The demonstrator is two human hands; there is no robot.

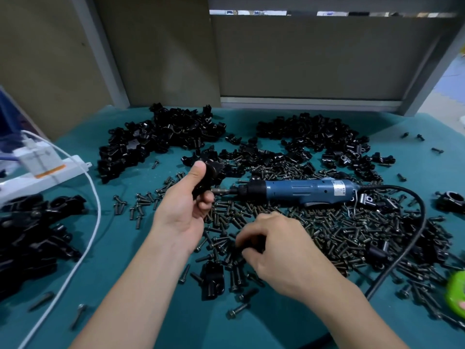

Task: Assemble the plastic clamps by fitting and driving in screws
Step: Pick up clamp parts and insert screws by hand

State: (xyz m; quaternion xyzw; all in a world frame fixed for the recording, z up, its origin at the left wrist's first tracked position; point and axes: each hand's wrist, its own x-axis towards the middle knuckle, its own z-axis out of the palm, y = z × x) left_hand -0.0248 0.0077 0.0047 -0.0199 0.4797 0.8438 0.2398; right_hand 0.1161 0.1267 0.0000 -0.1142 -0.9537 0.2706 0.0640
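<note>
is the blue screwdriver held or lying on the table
Lying on its side. The blue screwdriver rests on the table among screws; the left hand grips a black clamp, the right hand reaches into the screws.

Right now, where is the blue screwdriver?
In the head view, the blue screwdriver lies flat just right of centre, on the screw pile, its tip right beside the left hand holding a black clamp.

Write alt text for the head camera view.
A person's left hand grips a black plastic clamp while the right hand reaches into scattered dark metal screws on a teal-covered table. A blue electric screwdriver lies just beyond.
</note>
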